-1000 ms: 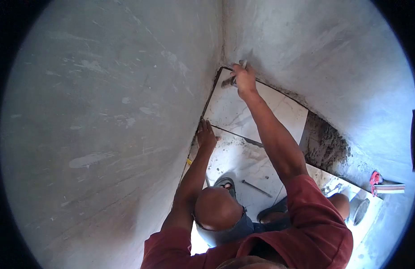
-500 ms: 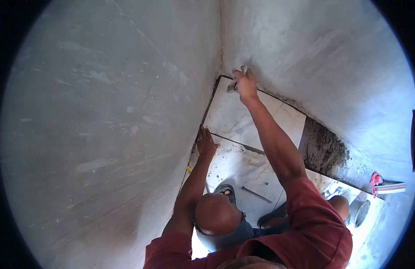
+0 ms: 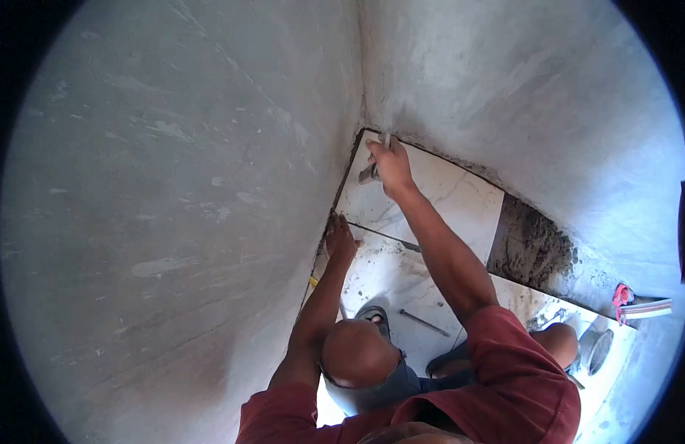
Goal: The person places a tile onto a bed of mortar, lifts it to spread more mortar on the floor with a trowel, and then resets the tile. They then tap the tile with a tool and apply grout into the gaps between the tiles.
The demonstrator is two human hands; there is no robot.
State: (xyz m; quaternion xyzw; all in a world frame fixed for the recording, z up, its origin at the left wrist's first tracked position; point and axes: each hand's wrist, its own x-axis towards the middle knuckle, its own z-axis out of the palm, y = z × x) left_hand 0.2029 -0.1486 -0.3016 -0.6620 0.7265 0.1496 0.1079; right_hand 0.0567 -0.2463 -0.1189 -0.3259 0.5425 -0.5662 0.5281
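My right hand (image 3: pixel 392 169) is closed round a trowel, whose pale handle points toward the far wall. The trowel's grey metal part (image 3: pixel 368 175) shows at the left of my fist, over a white marbled tile (image 3: pixel 450 200) set in the corner. My left hand (image 3: pixel 340 237) rests with fingers stretched and thumb out at the left wall's foot, by the joint between this tile and a nearer, dirt-spotted tile (image 3: pixel 383 263). Most of the trowel is hidden by my fingers.
Grey plastered walls (image 3: pixel 157 185) meet at the corner. Right of the far tile lies a strip of rough mortar (image 3: pixel 531 240). A long thin metal rod (image 3: pixel 424 323) lies near my foot. At right are a round metal container (image 3: pixel 599 351) and a red-and-white striped item (image 3: pixel 646 307).
My right hand has moved with the trowel away from the far wall, nearer to me and slightly left, over the tile. My left hand has stayed in place.
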